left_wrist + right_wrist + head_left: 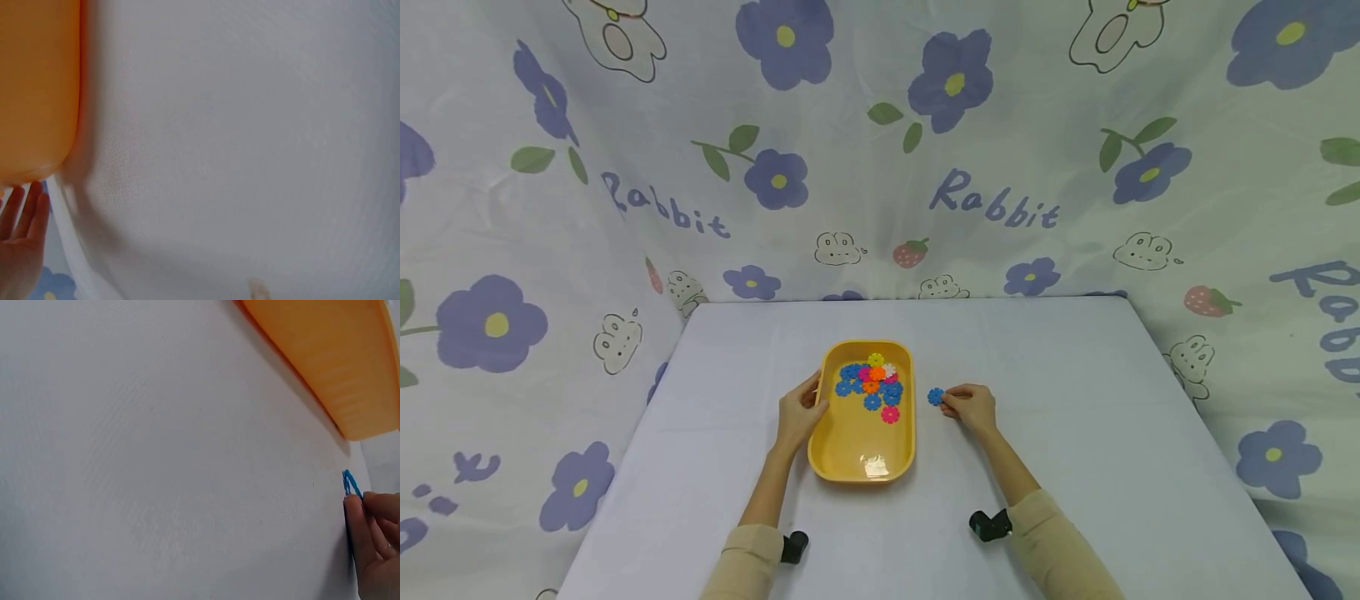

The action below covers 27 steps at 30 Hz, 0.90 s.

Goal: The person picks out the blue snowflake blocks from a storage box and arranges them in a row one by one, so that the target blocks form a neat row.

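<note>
A yellow tray [861, 454] stands on the white table, with several notched plastic discs [872, 402] gathered in its far half: blue, pink, orange, yellow and white. My left hand [799, 412] grips its left rim, thumb over the edge and fingers against the outer wall. The left wrist view shows those fingers [29, 215] at the tray's side [37, 87]. Right of the tray, my right hand [973, 408] pinches a blue notched disc [935, 397] between thumb and fingers. In the right wrist view the blue piece [351, 481] appears edge-on as a narrow V.
The white cloth-covered table [1052, 358] extends on both sides of the tray. A patterned curtain [865, 183] hangs behind and at the sides. Black wrist cameras [989, 526] sit at both sleeve cuffs.
</note>
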{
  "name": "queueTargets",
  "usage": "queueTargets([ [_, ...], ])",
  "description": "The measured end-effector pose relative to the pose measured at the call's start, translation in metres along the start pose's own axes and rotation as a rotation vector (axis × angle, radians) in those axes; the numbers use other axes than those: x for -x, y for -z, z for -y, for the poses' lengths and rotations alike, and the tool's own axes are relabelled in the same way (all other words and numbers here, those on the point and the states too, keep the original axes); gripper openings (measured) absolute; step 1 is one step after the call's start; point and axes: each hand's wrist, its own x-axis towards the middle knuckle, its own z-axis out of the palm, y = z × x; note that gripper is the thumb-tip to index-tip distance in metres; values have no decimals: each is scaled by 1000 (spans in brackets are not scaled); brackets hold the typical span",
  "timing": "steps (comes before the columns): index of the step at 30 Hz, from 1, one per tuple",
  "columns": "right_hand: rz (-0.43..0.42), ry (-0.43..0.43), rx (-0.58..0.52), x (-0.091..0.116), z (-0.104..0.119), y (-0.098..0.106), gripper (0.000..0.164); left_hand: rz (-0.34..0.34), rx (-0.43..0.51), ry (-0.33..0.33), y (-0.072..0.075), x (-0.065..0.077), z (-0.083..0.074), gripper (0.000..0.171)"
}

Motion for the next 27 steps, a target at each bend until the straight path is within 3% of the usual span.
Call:
queueTargets([
  [6, 0, 20, 73, 0, 3, 2, 22, 1, -7, -2, -1, 1, 0, 55],
  [14, 133, 136, -41, 1, 23, 0, 38, 4, -5, 11, 1, 1, 0, 54],
  [21, 221, 183, -97, 6, 55, -24, 42, 7, -11, 6, 1, 1, 1, 54],
  [27, 321, 153, -177, 10, 78, -52, 38, -4, -20, 6, 0, 1, 2, 54],
])
